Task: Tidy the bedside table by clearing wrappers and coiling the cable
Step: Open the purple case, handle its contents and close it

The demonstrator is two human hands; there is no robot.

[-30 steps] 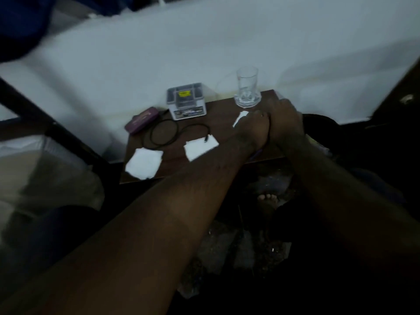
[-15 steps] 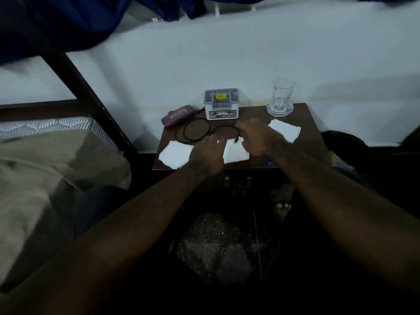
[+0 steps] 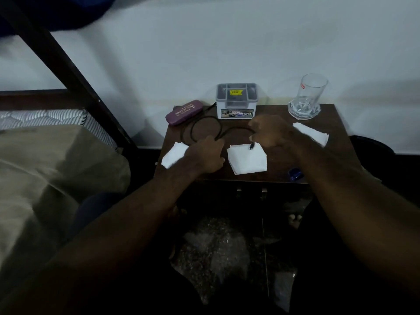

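Note:
A black cable (image 3: 205, 128) lies looped on the dark wooden bedside table (image 3: 341, 142). My left hand (image 3: 208, 154) grips the cable near the loop's front. My right hand (image 3: 270, 131) pinches the cable close to its plug end (image 3: 251, 146), which hangs over a white wrapper (image 3: 247, 160) at the table's front middle. A second white wrapper (image 3: 173, 154) lies at the front left, partly under my left wrist. A third white wrapper (image 3: 312, 134) lies at the right, behind my right forearm.
At the back stand a grey-lidded plastic box (image 3: 236, 101), a purple glasses case (image 3: 184, 112) and an upturned clear glass (image 3: 308, 97). A small blue object (image 3: 295, 173) sits at the front right edge. A bed (image 3: 45, 155) lies left, a dark bin (image 3: 372, 153) right.
Both hands moved from the table's right side to the cable in the middle and took hold of it. The plug end now lies lifted over the middle wrapper.

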